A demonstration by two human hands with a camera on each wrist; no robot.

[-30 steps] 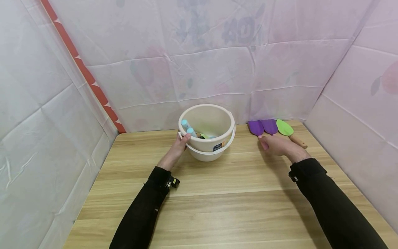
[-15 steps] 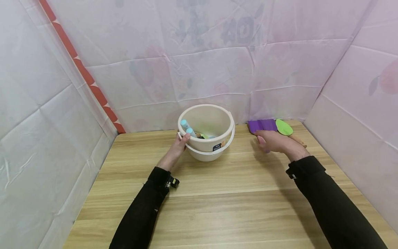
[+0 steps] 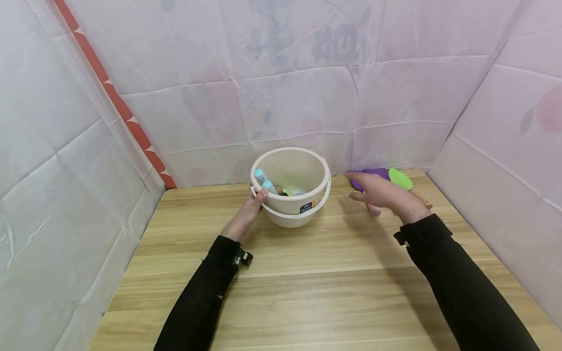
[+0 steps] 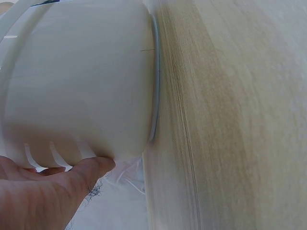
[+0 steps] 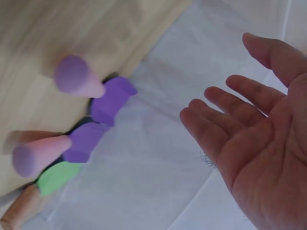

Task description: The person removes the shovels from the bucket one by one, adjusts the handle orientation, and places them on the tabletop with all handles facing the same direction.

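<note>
Left hand [image 3: 251, 208] grips bucket [image 3: 291, 187] rim, steadying it, while right hand [image 3: 383, 194] hovers empty, fingers spread, above purple trowels [image 5: 98, 117].

A cream-white bucket [image 3: 291, 187] stands beside two purple trowels [image 5: 98, 122] with pink handles and a green one [image 5: 55, 178].
</note>
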